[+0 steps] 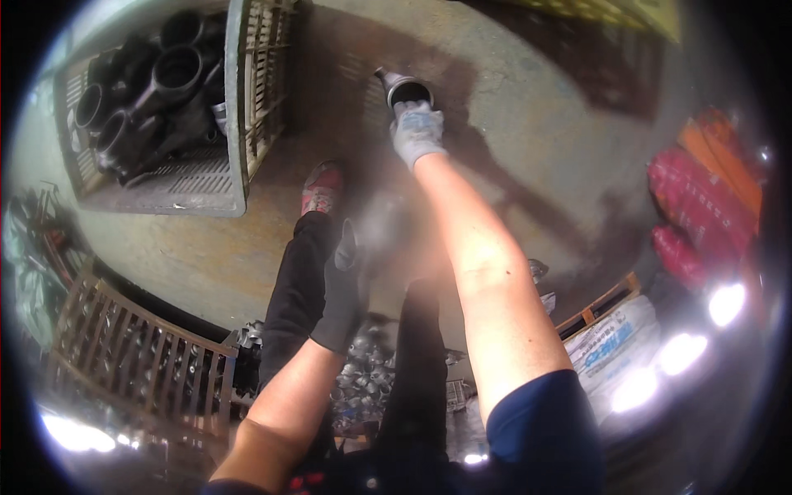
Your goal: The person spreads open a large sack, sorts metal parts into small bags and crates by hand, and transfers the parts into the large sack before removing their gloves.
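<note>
My right hand (418, 132), in a pale grey work glove, reaches far forward over the floor. Its fingers are closed on the rim of a dark pipe fitting (398, 87) with a wide round mouth and a narrower end. The glove hides part of the fitting. My left hand (340, 289), in a dark glove, is close to my left leg. A dark pointed shape (347, 243) shows at its front; whether it is a finger or a held part I cannot make out, and the fingers blend into the dark background.
A grey plastic crate (241, 107) at far left holds several black pipe fittings (177, 70). A brown slatted crate (140, 330) stands near left. Small metal fittings (363, 371) lie heaped between my legs. Red sacks (701, 202), a white sack (615, 342) and a yellow crate (652, 15) are rightward.
</note>
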A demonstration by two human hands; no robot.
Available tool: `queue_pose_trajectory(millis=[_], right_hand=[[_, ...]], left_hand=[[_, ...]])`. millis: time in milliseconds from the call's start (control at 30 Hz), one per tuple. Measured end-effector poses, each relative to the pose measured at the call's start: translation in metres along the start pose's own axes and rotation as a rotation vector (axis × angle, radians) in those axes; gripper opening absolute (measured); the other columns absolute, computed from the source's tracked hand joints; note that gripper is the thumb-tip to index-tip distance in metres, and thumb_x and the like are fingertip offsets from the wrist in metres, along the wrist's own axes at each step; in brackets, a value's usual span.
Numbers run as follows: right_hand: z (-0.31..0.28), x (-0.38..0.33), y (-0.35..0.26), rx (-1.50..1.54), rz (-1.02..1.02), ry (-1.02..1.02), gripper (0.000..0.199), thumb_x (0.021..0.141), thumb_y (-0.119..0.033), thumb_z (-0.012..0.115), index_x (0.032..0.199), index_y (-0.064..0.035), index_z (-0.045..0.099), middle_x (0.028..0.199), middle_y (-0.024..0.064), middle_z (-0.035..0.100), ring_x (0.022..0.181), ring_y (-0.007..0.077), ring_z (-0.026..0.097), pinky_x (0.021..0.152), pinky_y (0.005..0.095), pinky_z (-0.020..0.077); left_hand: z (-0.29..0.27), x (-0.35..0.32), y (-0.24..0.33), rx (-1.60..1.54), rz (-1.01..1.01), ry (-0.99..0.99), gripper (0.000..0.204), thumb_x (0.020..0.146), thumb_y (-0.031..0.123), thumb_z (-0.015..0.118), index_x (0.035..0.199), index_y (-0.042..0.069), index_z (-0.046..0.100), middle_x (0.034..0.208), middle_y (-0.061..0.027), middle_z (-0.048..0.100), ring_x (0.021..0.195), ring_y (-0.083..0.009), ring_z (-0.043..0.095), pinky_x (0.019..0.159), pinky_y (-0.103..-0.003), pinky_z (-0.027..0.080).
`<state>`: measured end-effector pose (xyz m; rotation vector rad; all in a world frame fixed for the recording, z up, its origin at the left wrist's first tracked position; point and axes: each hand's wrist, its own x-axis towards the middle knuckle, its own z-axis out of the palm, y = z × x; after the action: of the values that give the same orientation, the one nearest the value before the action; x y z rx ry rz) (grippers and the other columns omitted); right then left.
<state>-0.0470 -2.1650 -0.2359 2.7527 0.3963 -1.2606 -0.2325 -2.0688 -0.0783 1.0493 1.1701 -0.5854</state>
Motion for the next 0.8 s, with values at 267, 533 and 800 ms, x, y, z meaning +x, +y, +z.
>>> queue_pose_trajectory(millis=[267,533,800], right_hand=[[-0.009,-0.048,0.076,2.004,0.179,-0.18,0.022,0.083,-0.024,0.051,0.089,-0.0045,0.058,0.076,0.0031,0.061,0.069,0.0133,0.059,0.065,0.0274,0.0476],[0.021,-0.147,0.124,2.5,0.322,0.005,0.026,0.088,-0.027,0.043,0.096,-0.0066,0.056,0.094,0.0072,0.06,0.089,0.0186,0.056,0.083,0.0343,0.0446],[0.075,-0.173,0.13,2.753,0.473,-0.202,0.044,0.091,-0.034,0.029,0.112,-0.0012,0.05,0.109,0.0115,0.055,0.102,0.0237,0.051,0.093,0.0362,0.0362]], left_hand=[[0.0,-0.001,0.012,-0.244,0.057,0.046,0.021,0.086,0.02,0.053,0.099,0.004,0.053,0.083,-0.0034,0.059,0.069,-0.0104,0.058,0.06,-0.023,0.046],[0.01,-0.001,-0.002,-0.074,0.019,-0.002,0.028,0.087,0.026,0.051,0.104,0.005,0.051,0.089,-0.0049,0.059,0.074,-0.0129,0.059,0.06,-0.024,0.048],[0.024,-0.007,-0.017,0.043,-0.03,-0.052,0.031,0.086,0.025,0.052,0.108,0.004,0.049,0.094,-0.0064,0.058,0.081,-0.0152,0.059,0.065,-0.026,0.049]])
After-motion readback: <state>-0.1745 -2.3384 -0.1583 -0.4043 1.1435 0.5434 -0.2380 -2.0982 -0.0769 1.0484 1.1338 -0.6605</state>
